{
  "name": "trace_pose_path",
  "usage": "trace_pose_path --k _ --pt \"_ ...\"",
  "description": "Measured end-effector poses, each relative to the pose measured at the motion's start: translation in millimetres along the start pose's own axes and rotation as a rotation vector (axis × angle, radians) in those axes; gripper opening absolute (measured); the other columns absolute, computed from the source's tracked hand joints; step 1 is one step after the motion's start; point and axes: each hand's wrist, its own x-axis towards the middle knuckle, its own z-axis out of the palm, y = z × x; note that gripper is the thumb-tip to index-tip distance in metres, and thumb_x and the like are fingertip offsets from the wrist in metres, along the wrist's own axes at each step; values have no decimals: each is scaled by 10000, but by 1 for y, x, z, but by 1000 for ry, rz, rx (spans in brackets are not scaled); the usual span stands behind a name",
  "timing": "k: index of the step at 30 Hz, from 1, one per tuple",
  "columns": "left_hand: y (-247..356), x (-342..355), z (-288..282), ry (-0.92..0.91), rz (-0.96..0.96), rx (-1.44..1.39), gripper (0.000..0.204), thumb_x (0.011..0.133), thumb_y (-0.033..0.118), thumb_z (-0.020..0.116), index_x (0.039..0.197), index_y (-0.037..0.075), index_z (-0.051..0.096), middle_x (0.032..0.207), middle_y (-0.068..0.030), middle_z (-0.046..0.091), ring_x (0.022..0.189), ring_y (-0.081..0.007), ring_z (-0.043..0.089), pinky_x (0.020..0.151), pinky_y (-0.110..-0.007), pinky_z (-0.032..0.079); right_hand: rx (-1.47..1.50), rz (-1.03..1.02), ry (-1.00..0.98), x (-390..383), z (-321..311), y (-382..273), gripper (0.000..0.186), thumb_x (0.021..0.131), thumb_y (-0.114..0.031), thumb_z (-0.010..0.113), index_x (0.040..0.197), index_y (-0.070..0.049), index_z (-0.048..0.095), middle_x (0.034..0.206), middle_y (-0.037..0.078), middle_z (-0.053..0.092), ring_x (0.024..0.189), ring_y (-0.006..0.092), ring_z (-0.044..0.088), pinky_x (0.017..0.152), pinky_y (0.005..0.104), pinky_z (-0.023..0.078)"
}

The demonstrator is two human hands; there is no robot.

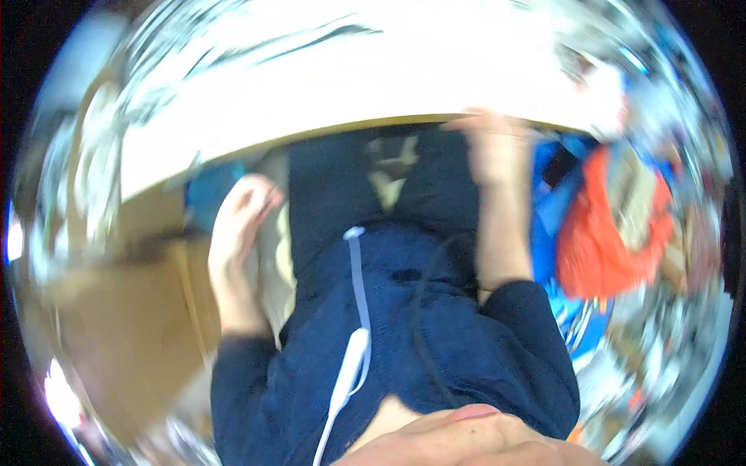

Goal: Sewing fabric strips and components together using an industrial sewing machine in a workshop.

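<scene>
Both blurred, any grip unclear: left hand (239, 213) curled; right hand (496, 147), fingers extended, at white tabletop (350, 85).

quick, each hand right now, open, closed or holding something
Left hand: loosely curled, too blurred to tell open or closed; nothing visibly held.
Right hand: blurred at the white, tan-edged tabletop; cannot tell.

The bench (373, 81) lies before the person (466, 334), whose legs (326, 179) reach beneath its near edge. A cardboard box (124, 318) stands to the left; to the right, past the forearm (503, 225), lies a blurred bag (587, 252).
</scene>
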Motion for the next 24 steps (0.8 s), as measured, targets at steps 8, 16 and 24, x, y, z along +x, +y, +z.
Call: trace_pose_path --k 8,16,24 --pt "31 14 62 -298 69 252 150 917 23 526 1064 26 551 985 -76 591 920 -150 524 861 -277 399 1407 -216 -1092 -43 92 -91 416 879 -44 550 1283 23 478 817 91 626 677 158 629 605 284 516" --pt "19 18 -13 -359 37 -553 160 887 39 586 986 59 461 898 -76 461 815 -168 411 708 -286 364 2308 -64 -408 -9 18 12 316 957 -111 451 1215 33 564 531 37 507 465 132 468 507 313 392" --pt "22 9 -61 -123 119 -390 240 920 59 535 1151 40 470 1025 -75 475 859 -154 428 724 -272 377 1102 87 976 10 -15 63 314 998 -106 476 1259 48 560 1243 145 617 1155 169 568 1018 300 424"
